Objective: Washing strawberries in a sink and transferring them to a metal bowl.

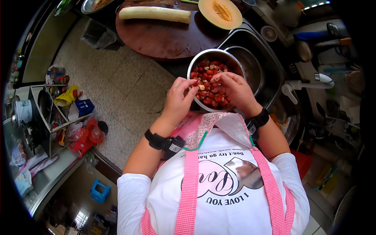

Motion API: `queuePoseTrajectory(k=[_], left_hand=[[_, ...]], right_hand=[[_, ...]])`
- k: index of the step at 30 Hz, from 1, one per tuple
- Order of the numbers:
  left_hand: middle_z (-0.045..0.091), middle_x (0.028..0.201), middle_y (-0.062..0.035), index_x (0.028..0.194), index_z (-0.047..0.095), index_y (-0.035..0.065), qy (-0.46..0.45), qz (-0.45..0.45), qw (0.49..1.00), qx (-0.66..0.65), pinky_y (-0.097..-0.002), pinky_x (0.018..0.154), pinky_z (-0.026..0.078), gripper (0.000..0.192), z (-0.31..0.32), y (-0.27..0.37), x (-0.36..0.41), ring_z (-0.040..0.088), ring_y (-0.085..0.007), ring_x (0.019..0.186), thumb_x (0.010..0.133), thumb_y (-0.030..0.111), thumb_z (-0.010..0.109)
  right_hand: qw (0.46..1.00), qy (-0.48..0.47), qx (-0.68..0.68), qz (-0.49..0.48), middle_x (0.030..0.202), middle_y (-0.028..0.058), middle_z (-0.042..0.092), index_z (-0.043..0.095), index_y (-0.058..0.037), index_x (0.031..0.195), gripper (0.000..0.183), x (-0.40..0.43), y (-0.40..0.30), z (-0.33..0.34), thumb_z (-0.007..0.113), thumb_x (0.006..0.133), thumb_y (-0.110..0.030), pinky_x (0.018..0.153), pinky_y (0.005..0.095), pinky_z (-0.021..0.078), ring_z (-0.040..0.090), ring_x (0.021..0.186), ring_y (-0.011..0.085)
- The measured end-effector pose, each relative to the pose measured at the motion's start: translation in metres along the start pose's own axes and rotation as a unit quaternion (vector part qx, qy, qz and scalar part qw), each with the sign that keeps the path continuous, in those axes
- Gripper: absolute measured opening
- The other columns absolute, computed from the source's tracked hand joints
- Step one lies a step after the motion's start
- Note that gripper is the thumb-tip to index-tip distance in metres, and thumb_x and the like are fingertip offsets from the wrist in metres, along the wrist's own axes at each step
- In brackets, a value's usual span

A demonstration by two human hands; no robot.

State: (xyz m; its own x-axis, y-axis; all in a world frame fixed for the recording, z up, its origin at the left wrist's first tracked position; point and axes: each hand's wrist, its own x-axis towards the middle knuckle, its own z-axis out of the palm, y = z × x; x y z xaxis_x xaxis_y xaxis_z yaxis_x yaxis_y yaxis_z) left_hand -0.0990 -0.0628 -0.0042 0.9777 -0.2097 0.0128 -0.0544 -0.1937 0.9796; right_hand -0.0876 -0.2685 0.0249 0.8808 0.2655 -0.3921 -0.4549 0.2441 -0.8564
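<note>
A round stainless steel bowl stands close in front of me, full of red crayfish pieces, by the look of them tails with pale meat showing. Over the bowl's left side, my left hand pinches a small pale yellow piece of food between thumb and fingertips. My right hand is over the right part of the bowl with its fingers curled close together; whether it holds something small is hidden. Both wrists wear black straps with small devices.
Beyond the bowl lies a round wooden board with a long pale stalk and a halved melon. To the right, a metal sink holds another metal bowl, beside a faucet. A plastic-lined bin stands on the floor.
</note>
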Motion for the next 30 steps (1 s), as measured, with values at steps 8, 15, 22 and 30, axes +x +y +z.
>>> queuePoseTrajectory(k=[8, 15, 22, 30], left_hand=[[0.053, 0.082, -0.0082, 0.101, 0.063, 0.001, -0.015, 0.001, 0.996, 0.087, -0.0281, 0.06, 0.044, 0.024, -0.003, 0.01, 0.003, 0.053, -0.017, 0.068, 0.08, 0.012, 0.063], [0.052, 0.081, -0.0081, 0.104, 0.063, 0.0019, -0.017, 0.006, 0.993, 0.12, -0.0279, 0.063, 0.044, 0.03, -0.005, 0.016, 0.004, 0.053, -0.0175, 0.07, 0.075, 0.008, 0.066], [0.052, 0.082, -0.0081, 0.106, 0.063, 0.002, -0.045, -0.038, 0.986, 0.157, -0.0278, 0.065, 0.045, 0.032, -0.006, 0.027, 0.001, 0.053, -0.0178, 0.071, 0.075, 0.007, 0.066], [0.052, 0.082, -0.0078, 0.108, 0.062, 0.0013, -0.041, -0.055, 0.983, 0.172, -0.0259, 0.067, 0.043, 0.032, -0.004, 0.031, 0.002, 0.051, -0.0161, 0.072, 0.075, 0.002, 0.064]], right_hand=[[0.984, 0.045, 0.151, -0.085, 0.096, 0.0093, 0.061, 0.054, -0.0049, 0.096, 0.014, -0.017, -0.035, -0.043, 0.047, 0.094, -0.016, 0.08, 0.0303, 0.0474, 0.059, 0.088, 0.0172], [0.947, 0.25, 0.202, -0.014, 0.087, 0.0066, 0.059, 0.052, -0.0088, 0.085, 0.009, 0.017, -0.014, -0.153, 0.059, 0.083, -0.002, 0.076, 0.0288, 0.0466, 0.056, 0.082, 0.0156], [0.91, 0.354, 0.218, -0.004, 0.072, 0.0038, 0.055, 0.056, -0.006, 0.078, 0.011, 0.125, 0.031, -0.233, 0.065, 0.08, -0.012, 0.06, 0.0321, 0.0455, 0.054, 0.066, 0.0146], [0.915, 0.325, 0.238, 0.016, 0.077, -0.0012, 0.055, 0.059, -0.0065, 0.115, 0.033, 0.14, 0.032, -0.234, 0.058, 0.083, -0.012, 0.064, 0.0262, 0.0445, 0.05, 0.065, 0.0094]])
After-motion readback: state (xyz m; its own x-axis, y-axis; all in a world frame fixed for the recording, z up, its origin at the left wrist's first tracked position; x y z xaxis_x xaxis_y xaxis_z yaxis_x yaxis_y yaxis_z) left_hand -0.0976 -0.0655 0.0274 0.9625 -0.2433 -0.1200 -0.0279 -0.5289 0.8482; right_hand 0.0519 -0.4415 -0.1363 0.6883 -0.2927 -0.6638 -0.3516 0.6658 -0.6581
